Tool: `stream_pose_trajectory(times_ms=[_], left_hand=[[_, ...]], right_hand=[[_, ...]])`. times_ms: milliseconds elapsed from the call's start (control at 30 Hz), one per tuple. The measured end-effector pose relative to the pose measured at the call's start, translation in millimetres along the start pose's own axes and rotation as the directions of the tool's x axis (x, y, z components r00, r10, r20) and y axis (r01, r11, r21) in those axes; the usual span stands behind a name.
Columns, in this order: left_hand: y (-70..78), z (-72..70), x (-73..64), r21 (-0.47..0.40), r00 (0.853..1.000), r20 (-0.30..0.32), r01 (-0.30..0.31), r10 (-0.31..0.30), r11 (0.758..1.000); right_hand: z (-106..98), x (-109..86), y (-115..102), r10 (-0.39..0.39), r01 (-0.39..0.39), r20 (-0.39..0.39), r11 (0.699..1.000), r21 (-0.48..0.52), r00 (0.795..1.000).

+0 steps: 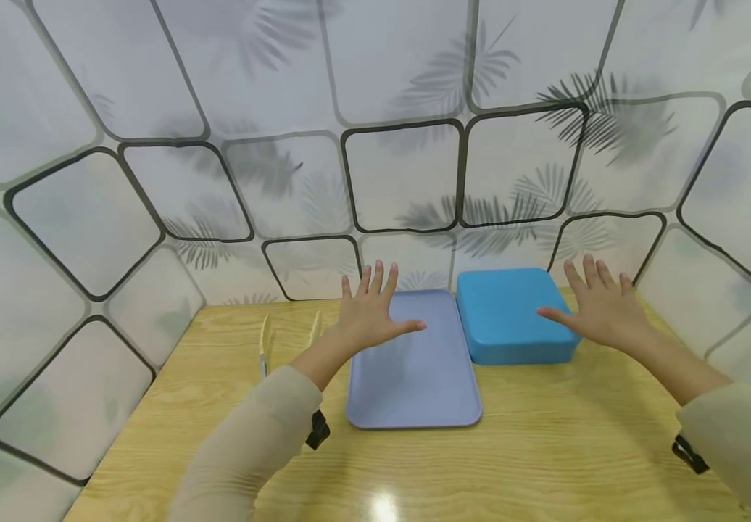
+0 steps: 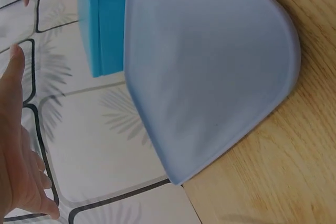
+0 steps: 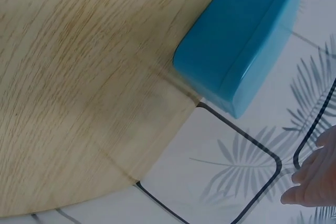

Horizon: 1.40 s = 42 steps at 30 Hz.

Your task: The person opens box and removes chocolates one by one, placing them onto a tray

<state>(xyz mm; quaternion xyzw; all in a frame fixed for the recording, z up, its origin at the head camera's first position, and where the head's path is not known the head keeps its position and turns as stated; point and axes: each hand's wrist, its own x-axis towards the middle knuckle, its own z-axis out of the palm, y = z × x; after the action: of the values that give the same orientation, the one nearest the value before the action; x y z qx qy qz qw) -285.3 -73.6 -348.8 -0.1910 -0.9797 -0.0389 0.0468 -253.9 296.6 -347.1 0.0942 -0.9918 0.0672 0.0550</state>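
My left hand [image 1: 365,319] is held up over the left edge of a lavender tray [image 1: 415,384], fingers spread and holding nothing. The tray lies flat on the wooden table, its bare surface also filling much of the left wrist view. To the right, my right hand [image 1: 604,308] hovers with fingers spread, its thumb overlapping the right side of a blue box [image 1: 512,312] in the head view. The box has rounded corners and stands against the tray's right edge. Tongs with pale yellow tips [image 1: 264,337] lie left of the tray, partly hidden by my left forearm.
The wooden table [image 1: 545,449] ends at a wall [image 1: 401,181] covered with dark-lined panels and leaf prints, which also closes in both sides. Box and tray both sit near the back edge. A bright light reflection shows on the table's front.
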Motion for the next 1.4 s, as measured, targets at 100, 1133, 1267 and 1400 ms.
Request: stream_pose_trajectory(times_ms=[100, 1133, 1267, 1400], left_hand=[[-0.3, 1.7, 3.3, -0.01, 1.0, 0.019, 0.019, -0.019, 1.0], [31.8, 40.1, 36.6, -0.021, 0.995, 0.089, 0.057, -0.055, 0.998], [37.3, 47.6, 41.4, -0.039, 0.992, 0.105, 0.08, -0.076, 0.996], [43.5, 51.4, 42.5, -0.086, 0.987, 0.129, 0.109, -0.097, 0.99]], right_hand=[[1, 2.7, 6, 0.024, -0.024, 0.009, 1.0, 0.003, 1.0], [1, 31.6, 41, 0.14, -0.158, 0.139, 0.98, 0.123, 0.98], [2, 33.9, 41, 0.128, -0.15, 0.166, 0.98, 0.131, 0.978], [9, 35.6, 44, 0.124, -0.15, 0.196, 0.981, 0.123, 0.973]])
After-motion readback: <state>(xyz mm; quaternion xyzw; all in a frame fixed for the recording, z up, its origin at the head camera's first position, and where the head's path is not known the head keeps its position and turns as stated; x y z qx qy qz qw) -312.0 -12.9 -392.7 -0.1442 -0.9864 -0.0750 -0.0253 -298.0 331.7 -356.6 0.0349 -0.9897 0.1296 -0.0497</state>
